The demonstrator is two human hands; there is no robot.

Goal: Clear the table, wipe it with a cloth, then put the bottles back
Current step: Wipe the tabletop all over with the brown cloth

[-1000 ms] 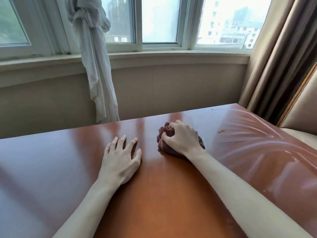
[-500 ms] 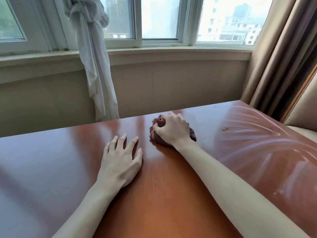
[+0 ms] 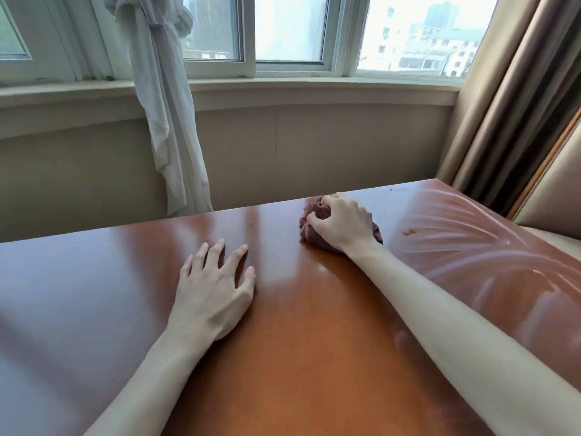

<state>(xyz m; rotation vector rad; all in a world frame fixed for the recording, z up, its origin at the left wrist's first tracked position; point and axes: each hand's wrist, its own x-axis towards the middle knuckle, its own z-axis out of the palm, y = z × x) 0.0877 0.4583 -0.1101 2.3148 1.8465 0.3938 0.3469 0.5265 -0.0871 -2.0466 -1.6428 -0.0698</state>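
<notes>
Wiping step. Right hand (image 3: 341, 225) grips bunched cloth (image 3: 309, 228), pressed on counter (image 3: 314, 341) near far edge. Left hand (image 3: 213, 287) flat, fingers spread, beside. Advice: keep pressure even, overlap strokes, reach orange spot (image 3: 409, 231) right of hand. Bottles not visible.

You are looking down at your own two bare forearms, both reaching in from the lower edge of the view with no sleeve, cuff or glove covering them anywhere that is showing. Your slender left hand (image 3: 210, 297) is wearing no ring, watch or bracelet, and its short, unpainted nails are catching a little window light. Your right hand (image 3: 342, 226) is likewise going without jewellery or a strap at the wrist. Both forearms are showing smooth and unmarked. Your upper arms and clothing are lying out of view.
</notes>
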